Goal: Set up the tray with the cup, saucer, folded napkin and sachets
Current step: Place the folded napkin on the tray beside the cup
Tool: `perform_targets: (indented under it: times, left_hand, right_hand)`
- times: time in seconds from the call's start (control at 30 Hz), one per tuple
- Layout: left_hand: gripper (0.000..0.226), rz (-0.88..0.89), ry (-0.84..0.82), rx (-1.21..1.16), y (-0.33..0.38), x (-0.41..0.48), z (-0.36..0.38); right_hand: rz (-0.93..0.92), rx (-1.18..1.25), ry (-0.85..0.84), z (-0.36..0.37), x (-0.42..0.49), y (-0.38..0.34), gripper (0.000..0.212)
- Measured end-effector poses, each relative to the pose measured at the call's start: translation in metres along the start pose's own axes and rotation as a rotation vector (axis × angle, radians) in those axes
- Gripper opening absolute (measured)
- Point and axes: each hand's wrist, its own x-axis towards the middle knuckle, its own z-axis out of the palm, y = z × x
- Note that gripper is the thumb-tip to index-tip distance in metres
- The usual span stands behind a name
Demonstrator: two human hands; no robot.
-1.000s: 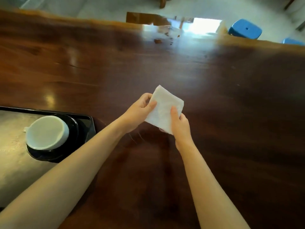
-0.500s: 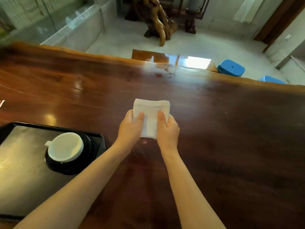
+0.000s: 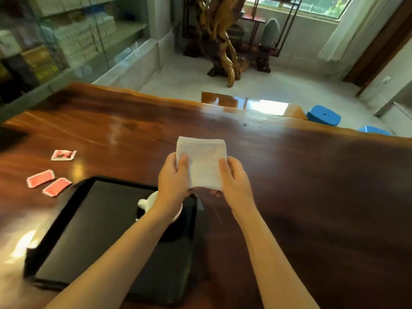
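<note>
A white folded napkin (image 3: pixel 204 162) is held up above the wooden table, just past the tray's far right corner. My left hand (image 3: pixel 175 177) grips its left edge with the thumb on top, and my right hand (image 3: pixel 234 179) grips its right edge the same way. The black tray (image 3: pixel 107 221) lies at lower left. On it stands the white cup (image 3: pixel 148 201) on a black saucer (image 3: pixel 178 228), both mostly hidden behind my left forearm. Three red sachets lie on the table left of the tray: one (image 3: pixel 63 155) farther back, two (image 3: pixel 40 178) (image 3: pixel 57 186) close together.
The dark wooden table (image 3: pixel 312 186) stretches wide to the right and back. Beyond its far edge are two blue stools (image 3: pixel 323 115), a carved wooden root sculpture (image 3: pixel 219 41) and glass shelving at left.
The napkin turned from a tilted diamond to a square held upright between both hands. The view lifted and swung left, bringing the sachets into sight; my left forearm now covers the cup.
</note>
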Motion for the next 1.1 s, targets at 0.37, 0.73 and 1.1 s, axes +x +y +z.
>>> perform_targets:
  times: [0.37, 0.73, 1.1]
  left_hand:
    - [0.009, -0.118, 0.075, -0.036, -0.014, -0.004, -0.152]
    - [0.02, -0.128, 0.27, -0.059, -0.035, -0.043, -0.166]
    - [0.013, -0.26, 0.085, 0.026, -0.061, -0.029, -0.219]
  right_hand:
    - [-0.168, -0.064, -0.053, 0.136, -0.062, -0.012, 0.043]
    - [-0.162, -0.098, 0.133, 0.178, -0.088, 0.022, 0.028]
    - [0.325, 0.212, -0.202, 0.201, -0.068, 0.029, 0.022]
